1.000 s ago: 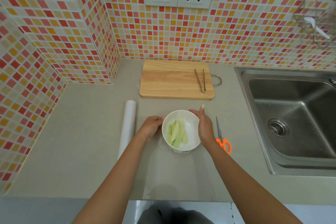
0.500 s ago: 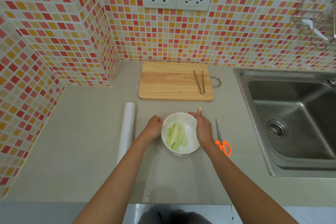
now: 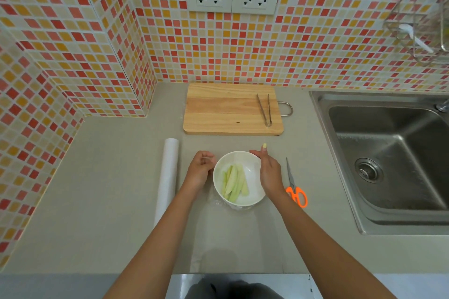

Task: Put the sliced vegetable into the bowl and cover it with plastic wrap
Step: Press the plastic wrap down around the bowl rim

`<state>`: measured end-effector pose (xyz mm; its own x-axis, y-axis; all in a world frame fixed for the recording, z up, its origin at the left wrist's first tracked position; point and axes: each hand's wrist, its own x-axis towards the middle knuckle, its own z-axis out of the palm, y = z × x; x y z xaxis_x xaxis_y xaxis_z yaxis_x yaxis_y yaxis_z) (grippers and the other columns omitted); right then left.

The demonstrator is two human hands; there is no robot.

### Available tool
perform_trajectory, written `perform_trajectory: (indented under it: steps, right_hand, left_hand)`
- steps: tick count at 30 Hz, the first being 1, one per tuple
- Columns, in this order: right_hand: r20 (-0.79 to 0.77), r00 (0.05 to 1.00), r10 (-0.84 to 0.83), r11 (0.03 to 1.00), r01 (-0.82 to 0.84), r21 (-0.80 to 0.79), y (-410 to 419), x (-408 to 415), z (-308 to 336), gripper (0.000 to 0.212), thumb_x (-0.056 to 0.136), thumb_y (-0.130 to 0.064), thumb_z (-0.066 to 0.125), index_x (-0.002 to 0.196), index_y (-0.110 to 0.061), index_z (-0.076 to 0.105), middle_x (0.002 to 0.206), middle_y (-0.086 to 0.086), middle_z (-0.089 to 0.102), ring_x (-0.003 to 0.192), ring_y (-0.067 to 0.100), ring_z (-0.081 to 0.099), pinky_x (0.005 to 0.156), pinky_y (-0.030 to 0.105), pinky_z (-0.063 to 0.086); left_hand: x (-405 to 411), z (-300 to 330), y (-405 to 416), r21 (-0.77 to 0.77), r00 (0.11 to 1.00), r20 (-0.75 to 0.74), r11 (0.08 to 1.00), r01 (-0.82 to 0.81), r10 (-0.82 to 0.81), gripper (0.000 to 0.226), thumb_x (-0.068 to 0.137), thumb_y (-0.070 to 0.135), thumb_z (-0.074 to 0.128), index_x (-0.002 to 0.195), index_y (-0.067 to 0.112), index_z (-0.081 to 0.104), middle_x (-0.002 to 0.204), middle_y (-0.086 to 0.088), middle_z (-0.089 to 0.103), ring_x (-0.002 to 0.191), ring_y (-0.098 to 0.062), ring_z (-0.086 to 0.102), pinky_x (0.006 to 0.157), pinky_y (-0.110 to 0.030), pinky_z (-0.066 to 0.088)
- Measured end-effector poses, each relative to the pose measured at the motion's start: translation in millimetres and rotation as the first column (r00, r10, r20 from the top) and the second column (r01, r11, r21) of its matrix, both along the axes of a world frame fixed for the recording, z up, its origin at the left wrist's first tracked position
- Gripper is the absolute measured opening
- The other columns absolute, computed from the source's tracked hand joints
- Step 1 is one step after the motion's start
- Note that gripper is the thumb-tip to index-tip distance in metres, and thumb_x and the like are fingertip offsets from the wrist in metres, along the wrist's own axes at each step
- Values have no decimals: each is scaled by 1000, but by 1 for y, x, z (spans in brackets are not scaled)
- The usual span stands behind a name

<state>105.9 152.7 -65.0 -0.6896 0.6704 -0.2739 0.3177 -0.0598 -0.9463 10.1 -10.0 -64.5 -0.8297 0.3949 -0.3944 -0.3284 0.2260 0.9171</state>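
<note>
A white bowl [image 3: 252, 172] stands on the counter with several pale green vegetable slices [image 3: 234, 183] lying in it. Clear plastic wrap [image 3: 222, 204] shows crumpled around the bowl's near side, and a faint sheet of it lies flat toward the counter's front edge. My left hand [image 3: 200, 171] is at the bowl's left rim, fingers curled as if pinching the wrap. My right hand [image 3: 269, 172] is pressed flat against the bowl's right side, one finger pointing up. The roll of plastic wrap [image 3: 167, 177] lies to the left of my left hand.
Orange-handled scissors [image 3: 295, 189] lie just right of my right hand. A wooden cutting board [image 3: 226, 109] with metal tongs [image 3: 264, 109] sits behind the bowl by the tiled wall. A steel sink [image 3: 388, 158] fills the right side.
Both hands stay on either side of the bowl. My left fingers have curled a little tighter at the rim. The view has shifted slightly.
</note>
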Motion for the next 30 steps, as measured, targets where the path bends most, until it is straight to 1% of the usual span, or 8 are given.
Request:
perform_trajectory:
  steps: [4, 8, 10, 15, 19, 23, 27, 30]
  right_hand:
    - [-5, 1000, 14, 1000, -14, 21, 0, 1, -2, 48, 96, -57, 34, 77, -35, 72, 78, -13, 73, 77, 1, 67, 71, 22, 51]
    - [-14, 1000, 10, 1000, -9, 24, -1, 0, -4, 47, 95, -57, 34, 81, -33, 72, 81, -9, 73, 78, 2, 68, 71, 23, 51]
    - [-14, 1000, -6, 1000, 7, 14, -1, 0, -4, 51, 96, -58, 31, 86, -30, 73, 85, -8, 74, 84, 8, 68, 76, 26, 52]
    - [6, 999, -51, 982, 51, -183, 2, 1, -3, 70, 93, -67, 21, 86, -26, 77, 91, -1, 77, 92, 20, 70, 80, 34, 54]
    - [8, 998, -59, 940, 58, -338, 3, 3, -3, 75, 91, -71, 19, 84, -26, 79, 91, 1, 77, 95, 23, 70, 85, 36, 53]
    - [15, 997, -70, 925, 70, -374, 3, 4, -2, 76, 91, -71, 19, 91, -22, 77, 98, 7, 76, 100, 28, 68, 94, 44, 51]
    - [-21, 996, -86, 915, 70, -398, 1, 5, -1, 74, 93, -67, 22, 86, -20, 78, 95, 8, 76, 100, 30, 68, 98, 47, 49]
    - [-34, 996, -87, 916, 66, -395, 0, 6, -1, 73, 93, -67, 22, 83, -23, 79, 94, 6, 76, 99, 28, 68, 99, 48, 49]
  left_hand:
    - [-1, 1, 1, -41, 993, -114, 998, -43, 38, 20, 91, 3, 53, 90, 23, 55, 69, -1, 51, 63, -14, 52, 67, -24, 44]
    - [4, -1, 4, -82, 984, -165, 993, -82, 67, 21, 89, 3, 54, 86, 22, 60, 72, -2, 55, 68, -16, 53, 70, -29, 46]
    - [8, -2, 5, -92, 981, -173, 991, -102, 86, 15, 88, 6, 58, 82, 18, 64, 75, 0, 62, 72, -15, 57, 70, -25, 47]
    - [15, -4, 10, -151, 958, -214, 963, -224, 190, 6, 82, 10, 66, 78, 12, 69, 86, -3, 69, 78, -15, 64, 66, -18, 46]
    - [22, -4, 12, -180, 937, -157, 924, -339, 313, 17, 81, 21, 72, 74, 7, 65, 68, 2, 63, 63, -13, 56, 57, -20, 43]
    - [16, -2, 13, -262, 961, -95, 925, -277, 261, 38, 84, 32, 69, 52, 15, 57, 53, 6, 56, 50, -10, 47, 43, -12, 34]
    - [4, 1, 11, -259, 971, 22, 940, -224, 238, 34, 84, 28, 70, 61, 4, 65, 61, -8, 61, 58, -21, 52, 57, -27, 42]
    - [2, 0, 11, -235, 966, 51, 943, -237, 255, 29, 83, 24, 73, 60, 9, 66, 62, -5, 65, 58, -20, 57, 58, -26, 47]
